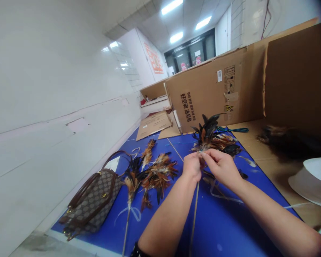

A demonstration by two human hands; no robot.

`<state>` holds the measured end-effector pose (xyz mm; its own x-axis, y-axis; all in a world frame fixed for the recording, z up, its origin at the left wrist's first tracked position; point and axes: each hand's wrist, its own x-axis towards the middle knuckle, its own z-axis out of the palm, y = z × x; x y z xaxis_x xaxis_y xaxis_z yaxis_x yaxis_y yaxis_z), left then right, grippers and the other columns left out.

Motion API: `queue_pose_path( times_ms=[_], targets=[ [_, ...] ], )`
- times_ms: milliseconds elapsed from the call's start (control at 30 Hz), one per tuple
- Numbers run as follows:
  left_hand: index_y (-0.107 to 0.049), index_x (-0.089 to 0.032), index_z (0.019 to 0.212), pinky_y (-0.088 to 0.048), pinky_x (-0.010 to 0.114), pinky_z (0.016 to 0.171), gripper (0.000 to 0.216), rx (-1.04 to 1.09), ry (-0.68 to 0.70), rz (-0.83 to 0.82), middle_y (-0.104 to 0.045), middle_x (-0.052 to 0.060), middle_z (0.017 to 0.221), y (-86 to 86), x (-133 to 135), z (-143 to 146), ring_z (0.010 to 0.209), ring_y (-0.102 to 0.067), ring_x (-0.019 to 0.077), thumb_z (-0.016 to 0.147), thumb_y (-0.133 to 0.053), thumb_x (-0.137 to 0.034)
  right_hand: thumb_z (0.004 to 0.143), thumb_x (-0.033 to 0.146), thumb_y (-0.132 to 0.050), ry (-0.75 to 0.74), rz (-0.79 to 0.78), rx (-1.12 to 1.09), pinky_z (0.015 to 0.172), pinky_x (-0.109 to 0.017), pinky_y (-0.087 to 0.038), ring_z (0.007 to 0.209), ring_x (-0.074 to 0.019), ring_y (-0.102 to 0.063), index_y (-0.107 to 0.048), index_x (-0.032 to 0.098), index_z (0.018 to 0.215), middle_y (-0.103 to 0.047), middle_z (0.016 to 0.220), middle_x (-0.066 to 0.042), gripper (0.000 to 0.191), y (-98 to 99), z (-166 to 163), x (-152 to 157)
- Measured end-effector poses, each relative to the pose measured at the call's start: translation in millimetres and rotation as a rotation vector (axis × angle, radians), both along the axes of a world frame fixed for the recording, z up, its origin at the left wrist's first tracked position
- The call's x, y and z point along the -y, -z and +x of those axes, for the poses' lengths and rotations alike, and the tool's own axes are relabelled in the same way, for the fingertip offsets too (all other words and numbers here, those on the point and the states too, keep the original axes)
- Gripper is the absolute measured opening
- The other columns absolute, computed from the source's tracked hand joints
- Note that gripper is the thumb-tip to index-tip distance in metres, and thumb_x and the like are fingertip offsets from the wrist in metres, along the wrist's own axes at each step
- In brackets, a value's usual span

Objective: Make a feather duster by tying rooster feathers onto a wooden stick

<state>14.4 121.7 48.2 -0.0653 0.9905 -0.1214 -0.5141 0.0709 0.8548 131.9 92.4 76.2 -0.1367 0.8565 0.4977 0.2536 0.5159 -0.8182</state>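
My left hand (193,167) is closed round the base of a bunch of dark and brown feathers (207,130). A thin stick (194,217) runs down from beneath this hand, apparently part of the same feather bunch. My right hand (222,167) pinches at the feathers' base, its fingertips against the left hand's; whatever small thing they grip is hidden. More brown feathers (224,142) lie just behind the right hand. A thin pale ribbon (224,195) trails below it across the blue table (160,228).
Left lie loose feather bunches (160,171) and a feathered stick (127,228) tied with ribbon. A patterned handbag (96,203) stands by the wall. Cardboard (208,92) walls the back. At right are a white spool (314,182), dark feathers (291,142) and green ties (234,129).
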Motion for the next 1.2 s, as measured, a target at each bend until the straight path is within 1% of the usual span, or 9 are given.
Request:
queue_pose_path(
  times_ms=[100, 233, 400, 533, 700, 800, 900, 1000, 1200],
  targets=[
    [-0.058, -0.011, 0.062, -0.018, 0.020, 0.047, 0.021, 0.060, -0.001, -0.029, -0.045, -0.002, 0.055, -7.8, -2, -20, 0.048, -0.034, 0.0050, 0.069, -0.078, -0.013, 0.097, 0.039, -0.054, 0.010, 0.016, 0.024, 0.064, -0.027, -0.044, 0.066, -0.0178, -0.061, -0.069, 0.019, 0.078, -0.068, 0.070, -0.002, 0.031, 1.9, -3, -1],
    [-0.057, -0.010, 0.071, -0.021, 0.017, 0.047, 0.018, 0.138, 0.002, -0.027, -0.051, 0.002, 0.069, -21.4, 0, -43, 0.051, -0.035, 0.0034, 0.074, -0.074, -0.006, 0.097, 0.042, -0.055, 0.044, 0.021, 0.056, 0.064, -0.028, -0.044, 0.066, -0.0180, -0.060, -0.072, 0.019, 0.085, -0.068, 0.072, -0.001, 0.031, 7.5, -5, -4],
    [-0.057, -0.010, 0.075, -0.023, 0.015, 0.048, 0.015, 0.262, 0.030, -0.014, -0.054, 0.004, 0.075, -31.5, 7, -53, 0.054, -0.037, 0.0035, 0.077, -0.069, -0.002, 0.097, 0.045, -0.055, 0.097, 0.019, 0.096, 0.060, -0.028, -0.044, 0.063, -0.0179, -0.059, -0.073, 0.020, 0.087, -0.067, 0.069, 0.000, 0.032, 14.3, -1, -10],
    [-0.058, -0.009, 0.074, -0.023, 0.016, 0.049, 0.015, 0.228, 0.011, 0.022, -0.055, 0.005, 0.074, -33.0, 7, -53, 0.054, -0.039, 0.0039, 0.074, -0.073, -0.005, 0.097, 0.045, -0.056, 0.117, 0.034, 0.089, 0.061, -0.028, -0.045, 0.067, -0.0189, -0.062, -0.073, 0.022, 0.087, -0.070, 0.074, -0.001, 0.030, 10.6, -1, -8],
    [-0.060, -0.011, 0.066, -0.021, 0.021, 0.049, 0.023, 0.027, -0.084, 0.071, -0.047, -0.001, 0.057, -25.0, 4, -39, 0.049, -0.036, 0.0058, 0.075, -0.078, -0.022, 0.100, 0.042, -0.055, 0.009, 0.049, 0.041, 0.067, -0.028, -0.049, 0.072, -0.0197, -0.065, -0.074, 0.021, 0.092, -0.074, 0.081, -0.003, 0.029, -2.9, -14, 13],
    [-0.061, -0.012, 0.065, -0.029, 0.023, 0.054, 0.029, -0.025, -0.096, 0.098, -0.048, -0.001, 0.056, -18.9, 8, -24, 0.052, -0.041, 0.0080, 0.073, -0.080, -0.032, 0.100, 0.041, -0.055, -0.022, 0.069, 0.027, 0.069, -0.028, -0.051, 0.074, -0.0199, -0.067, -0.075, 0.021, 0.094, -0.075, 0.084, -0.004, 0.028, -7.8, -19, 23],
    [-0.061, -0.013, 0.065, -0.034, 0.025, 0.059, 0.032, 0.004, -0.030, 0.101, -0.054, 0.000, 0.061, -18.1, 14, -17, 0.057, -0.045, 0.0094, 0.067, -0.084, -0.035, 0.100, 0.041, -0.055, -0.049, 0.067, 0.027, 0.073, -0.028, -0.053, 0.079, -0.0204, -0.069, -0.074, 0.022, 0.093, -0.076, 0.087, -0.005, 0.028, -10.7, -18, 27],
    [-0.060, -0.012, 0.065, -0.031, 0.023, 0.057, 0.030, 0.050, 0.054, 0.069, -0.052, 0.000, 0.061, -27.2, 17, -24, 0.057, -0.043, 0.0084, 0.066, -0.085, -0.029, 0.099, 0.040, -0.056, -0.054, 0.086, 0.028, 0.074, -0.028, -0.054, 0.078, -0.0197, -0.069, -0.075, 0.023, 0.098, -0.076, 0.088, -0.004, 0.026, -15.2, -14, 28],
    [-0.063, -0.008, 0.078, -0.029, 0.019, 0.053, 0.011, 0.288, 0.112, 0.078, -0.054, 0.006, 0.076, -60.8, 26, -52, 0.062, -0.042, 0.0070, 0.080, -0.072, -0.015, 0.099, 0.042, -0.057, 0.023, 0.128, 0.056, 0.057, -0.026, -0.047, 0.060, -0.0160, -0.060, -0.074, 0.022, 0.096, -0.070, 0.072, -0.002, 0.027, -22.5, -9, 30]
  ],
)
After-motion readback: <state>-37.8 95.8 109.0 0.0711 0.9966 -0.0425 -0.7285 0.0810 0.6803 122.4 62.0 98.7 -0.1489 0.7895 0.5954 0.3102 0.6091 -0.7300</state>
